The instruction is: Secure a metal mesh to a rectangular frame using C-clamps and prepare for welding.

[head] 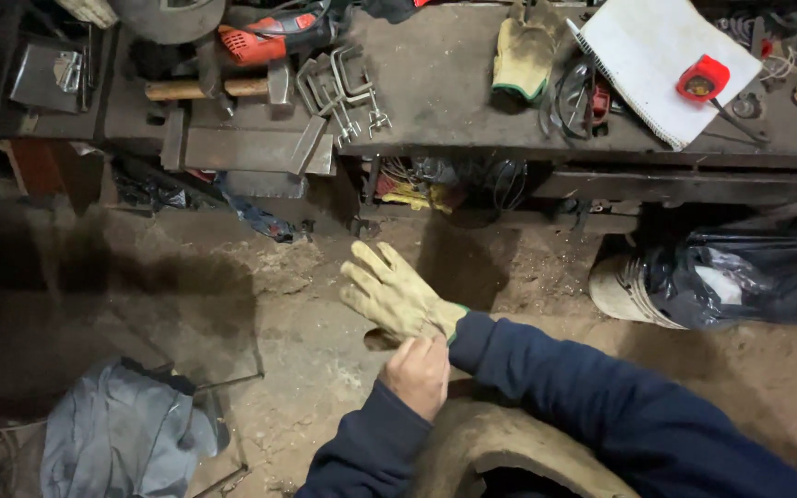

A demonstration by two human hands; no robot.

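Head view: your right hand (397, 297), arm crossing from the lower right in a dark blue sleeve, wears a tan leather work glove (389, 290) with a green-edged cuff, fingers spread wide and pointing up-left above the dirt floor (325, 360). Your bare left hand (417, 373) is pinched closed on the glove's cuff at the wrist. To seat the glove well, pull the cuff squarely toward the forearm while you press each finger fully into its stall, so that no slack stays at the fingertips. A matching tan glove (523, 51) lies on the dark metal tabletop (445, 101) well apart at the top, near a white spiral-bound notepad (661, 60) and a group of steel clamps (339, 92). A grey cloth bundle (117, 433) lies on the floor at lower left. The left fingertips are hidden against the cuff, so the exact grip cannot be told; the curved tan object (509, 452) below your arms is cut off by the frame, and the tabletop's far left is too dark to read.
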